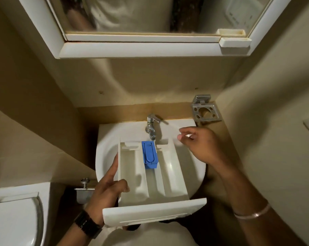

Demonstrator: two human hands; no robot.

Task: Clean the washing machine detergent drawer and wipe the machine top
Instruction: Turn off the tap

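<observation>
Drawer (150,178) gripped by left hand (105,192) over sink (105,148) — rinsing step; right hand (198,144), loosely open, likely needs the tap (152,128) turned on.

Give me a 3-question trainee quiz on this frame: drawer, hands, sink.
1. True or false: the detergent drawer is held over the sink, its far end under the tap.
2. Which hand grips the drawer? A) left hand B) right hand C) both
3. Fill in: the insert in the drawer's middle compartment is coloured ____.

Key
1. True.
2. A. The left hand holds the drawer's left wall, thumb inside; the right hand is raised near the tap, off the drawer.
3. Blue.
</observation>
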